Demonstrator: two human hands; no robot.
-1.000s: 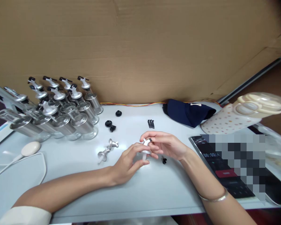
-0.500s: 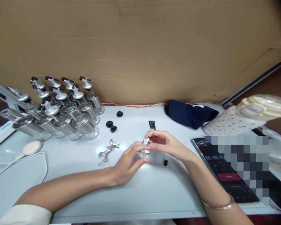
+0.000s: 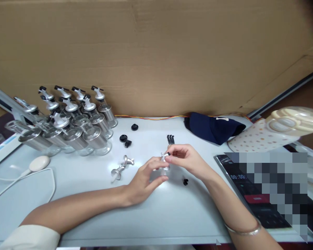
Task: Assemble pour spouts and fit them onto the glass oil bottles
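Near the middle of the table, my left hand (image 3: 143, 180) has its fingers and thumb around a silver pourer spout (image 3: 165, 160). My right hand (image 3: 185, 156) pinches the top of that same spout, where a small black piece (image 3: 168, 154) shows; the fingertips partly cover both. Two more silver pourer spouts, one (image 3: 128, 160) behind the other (image 3: 117, 173), lie left of my left hand. Several slim black levers (image 3: 170, 139) lie just beyond my right hand. Small black parts (image 3: 185, 181) rest to the right, below my right wrist.
Several glass-and-steel oil bottles (image 3: 75, 139) stand at the left, many with spouts fitted. Black stoppers (image 3: 134, 127) lie beyond the loose spouts. A white cable with a round puck (image 3: 39, 163), a navy cap (image 3: 214, 126), a dotted bottle (image 3: 253, 135) and a tablet-like screen (image 3: 250, 194) surround the work area.
My left thumb and fingers have spread slightly apart around the spout. My right fingers have closed in over its top. The whole view has shifted slightly.
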